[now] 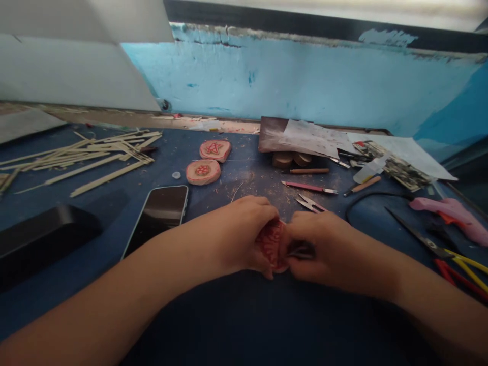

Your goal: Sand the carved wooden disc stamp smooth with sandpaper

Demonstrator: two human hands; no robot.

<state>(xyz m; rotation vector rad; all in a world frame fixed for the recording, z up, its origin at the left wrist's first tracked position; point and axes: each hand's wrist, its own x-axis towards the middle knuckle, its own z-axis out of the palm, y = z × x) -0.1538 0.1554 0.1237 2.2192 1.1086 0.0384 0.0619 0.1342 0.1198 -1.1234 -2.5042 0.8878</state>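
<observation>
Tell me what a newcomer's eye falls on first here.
First come the two hands at centre front: the left hand grips a red-carved disc, and the right hand, fingers curled, presses against its edge. Behind them on the blue table lie two more carved discs. A dark phone lies left of the hands, and pale sticks are spread at far left.

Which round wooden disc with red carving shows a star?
The farthest round wooden disc. The nearer loose disc bears a rounded motif; the third disc is held between left hand and right hand.
</observation>
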